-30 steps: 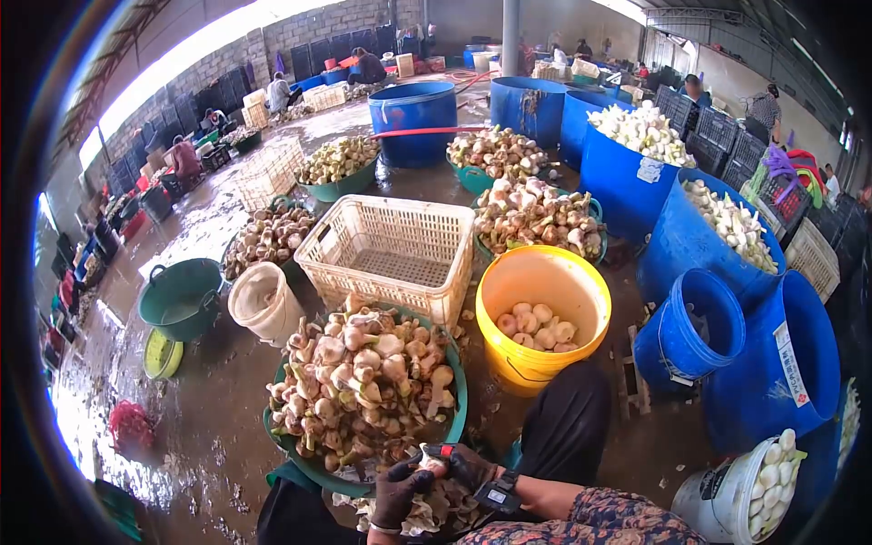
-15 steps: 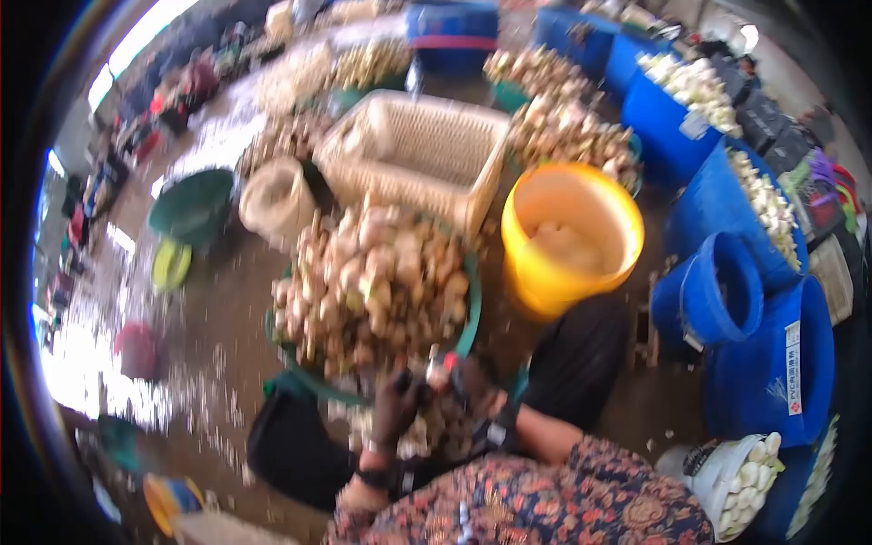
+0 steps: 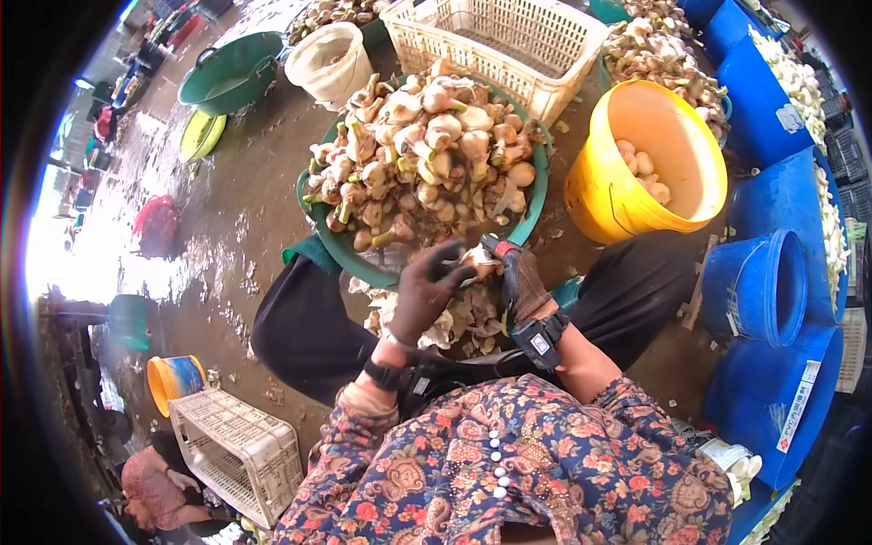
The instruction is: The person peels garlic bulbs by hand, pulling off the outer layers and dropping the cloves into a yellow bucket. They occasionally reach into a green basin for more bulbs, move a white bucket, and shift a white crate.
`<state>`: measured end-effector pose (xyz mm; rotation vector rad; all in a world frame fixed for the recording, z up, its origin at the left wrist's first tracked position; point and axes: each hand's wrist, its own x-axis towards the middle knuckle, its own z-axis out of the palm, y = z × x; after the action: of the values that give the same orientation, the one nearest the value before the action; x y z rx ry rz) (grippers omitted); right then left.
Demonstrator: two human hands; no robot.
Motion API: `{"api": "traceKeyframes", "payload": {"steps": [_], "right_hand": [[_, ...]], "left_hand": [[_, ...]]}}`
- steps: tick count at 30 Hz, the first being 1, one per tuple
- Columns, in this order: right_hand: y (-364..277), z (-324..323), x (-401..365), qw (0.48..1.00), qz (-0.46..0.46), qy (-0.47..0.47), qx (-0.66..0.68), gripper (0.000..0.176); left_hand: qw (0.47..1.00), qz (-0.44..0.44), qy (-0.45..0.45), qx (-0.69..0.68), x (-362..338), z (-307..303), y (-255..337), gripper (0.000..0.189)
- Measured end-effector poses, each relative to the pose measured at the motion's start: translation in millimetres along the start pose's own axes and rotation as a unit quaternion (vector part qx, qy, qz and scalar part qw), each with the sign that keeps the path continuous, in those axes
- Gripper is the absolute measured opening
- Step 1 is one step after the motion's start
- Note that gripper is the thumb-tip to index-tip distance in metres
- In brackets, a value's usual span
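In the head view my left hand [image 3: 427,289], in a dark glove, has its fingers curled against a partly peeled garlic bulb [image 3: 481,262]. My right hand [image 3: 525,283], also gloved, is closed on a small black-and-red tool [image 3: 502,246] beside the bulb. The tool's working end is too small to make out. Just beyond both hands, a green tub [image 3: 538,195] is heaped with unpeeled garlic [image 3: 427,154], stems still on. Loose garlic skins [image 3: 463,322] lie below my hands, between my legs.
At the right stands a yellow bucket [image 3: 604,154] with several peeled bulbs inside. Behind the tub is a cream plastic crate [image 3: 536,91]. Blue tubs [image 3: 772,204] and a blue bucket [image 3: 745,286] line the right side. Another person [image 3: 159,486] is at the lower left, near a crate [image 3: 241,445].
My view has tilted down, so the tub, crate and yellow bucket appear higher. The picture is sharper. Both hands stay close together, with the tool still in the right.
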<state>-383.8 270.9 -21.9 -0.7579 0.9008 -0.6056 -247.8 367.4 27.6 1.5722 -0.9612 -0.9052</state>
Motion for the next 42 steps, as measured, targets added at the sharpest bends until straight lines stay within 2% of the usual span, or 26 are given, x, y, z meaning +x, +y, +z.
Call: {"api": "traceKeyframes", "payload": {"steps": [1, 4, 6, 8, 10, 12, 13, 15, 16, 18, 19, 20, 21, 22, 24, 29, 31, 32, 34, 35, 37, 38, 39, 40, 41, 42], "right_hand": [[-14.1, 13.5, -12.5, 0.997, 0.029, 0.03, 0.069, 0.019], [-8.7, 13.4, -8.5, 0.997, -0.023, 0.059, 0.038, 0.015], [-5.0, 10.1, -13.3, 0.998, -0.009, 0.062, 0.012, 0.014], [-3.3, 10.4, -13.2, 0.998, 0.002, 0.064, -0.012, 0.014], [4.6, 9.1, -9.2, 0.985, 0.11, 0.064, 0.116, 0.016], [9.1, -3.8, 8.3, 0.966, 0.099, -0.041, 0.235, 0.021], [8.3, -4.1, 15.0, 0.97, 0.099, 0.0, 0.222, 0.022], [4.4, -3.0, 14.6, 0.972, 0.098, 0.042, 0.209, 0.023], [0.8, -0.7, 8.9, 0.977, 0.09, 0.051, 0.184, 0.023], [-5.7, 6.1, -0.2, 0.981, 0.089, 0.059, 0.159, 0.024], [-8.3, 10.3, -4.1, 0.986, 0.111, 0.069, 0.102, 0.024], [-9.8, 15.1, -4.2, 0.988, 0.128, 0.077, 0.046, 0.024], [2.4, 22.6, -7.7, 0.996, -0.064, 0.057, 0.007, 0.022], [4.0, 17.6, -5.8, 0.996, -0.064, 0.058, 0.008, 0.022], [-1.4, 7.0, 0.0, 0.994, 0.054, 0.091, 0.006, 0.02], [38.2, -11.9, 18.7, 0.991, 0.045, 0.093, -0.083, 0.02], [14.2, 5.7, 7.5, 0.989, 0.075, 0.121, -0.025, 0.019], [9.5, 1.8, 9.3, 0.983, 0.133, 0.098, 0.084, 0.02], [-18.5, -0.3, 6.2, 0.986, 0.115, 0.092, 0.076, 0.022], [-22.5, -2.3, 5.2, 0.987, 0.118, 0.069, 0.079, 0.025], [-19.7, -3.4, 1.5, 0.989, 0.115, 0.067, 0.065, 0.025], [-15.7, -1.8, 0.4, 0.99, 0.115, 0.062, 0.053, 0.026], [-8.8, -6.5, 4.3, 0.993, 0.109, 0.034, -0.01, 0.026], [-10.4, 0.6, 3.8, 0.986, 0.148, 0.063, -0.046, 0.026], [-3.7, -1.9, 5.1, 0.987, 0.115, 0.043, -0.103, 0.026], [4.4, -5.9, 7.2, 0.984, 0.078, 0.024, -0.16, 0.026]], "left_hand": [[0.999, 0.014, -0.007, -0.045, 3.2, 1.6, -1.5, 0.025], [0.999, -0.006, -0.028, 0.025, 0.2, 2.6, 10.1, 0.023], [0.999, 0.037, -0.003, 0.031, -4.0, 9.2, 6.7, 0.018], [0.966, 0.136, -0.024, 0.217, -8.1, 5.6, 22.3, 0.016], [0.966, 0.124, -0.05, 0.221, -19.4, 4.7, 22.1, 0.016], [0.942, 0.157, -0.217, 0.204, -38.6, 7.7, 23.8, 0.017], [0.942, 0.158, -0.215, 0.205, -40.8, 2.8, 22.2, 0.017], [0.895, -0.007, -0.326, 0.304, -43.0, -10.5, 19.6, 0.026], [0.895, -0.007, -0.326, 0.304, -38.2, -11.1, 19.0, 0.026], [0.979, -0.015, -0.092, 0.183, -20.0, -14.0, 17.4, 0.036], [0.979, -0.02, -0.09, 0.183, -11.6, -12.0, 22.4, 0.036], [0.97, 0.067, -0.056, 0.226, 0.2, -7.9, 29.5, 0.038], [0.951, 0.155, -0.022, 0.267, 7.4, -6.0, 34.1, 0.04], [0.951, 0.155, -0.023, 0.267, 8.7, -6.0, 28.8, 0.04], [0.947, 0.176, -0.074, 0.259, 14.5, -7.0, 15.3, 0.036], [0.912, 0.149, -0.105, 0.367, 3.7, -4.1, 3.6, 0.031], [0.878, 0.155, -0.176, 0.417, -11.1, -4.2, 3.9, 0.026], [0.836, 0.179, -0.221, 0.469, -20.7, -5.9, 4.8, 0.026], [0.784, -0.017, -0.379, 0.492, -34.8, -19.5, -6.8, 0.033], [0.783, -0.016, -0.381, 0.492, -35.5, -26.9, -10.7, 0.033], [0.796, -0.099, -0.337, 0.492, -33.2, -41.5, -11.7, 0.034], [0.849, -0.045, -0.291, 0.439, -26.2, -50.3, -43.0, 0.042], [0.905, -0.123, -0.223, 0.34, -13.2, -52.8, -46.6, 0.042], [0.941, -0.195, -0.151, 0.233, 3.2, -55.0, -48.5, 0.043], [0.959, -0.279, -0.055, 0.015, 19.3, -56.3, -50.2, 0.042], [0.916, -0.341, 0.042, -0.206, 32.1, -56.7, -56.0, 0.041]]}}
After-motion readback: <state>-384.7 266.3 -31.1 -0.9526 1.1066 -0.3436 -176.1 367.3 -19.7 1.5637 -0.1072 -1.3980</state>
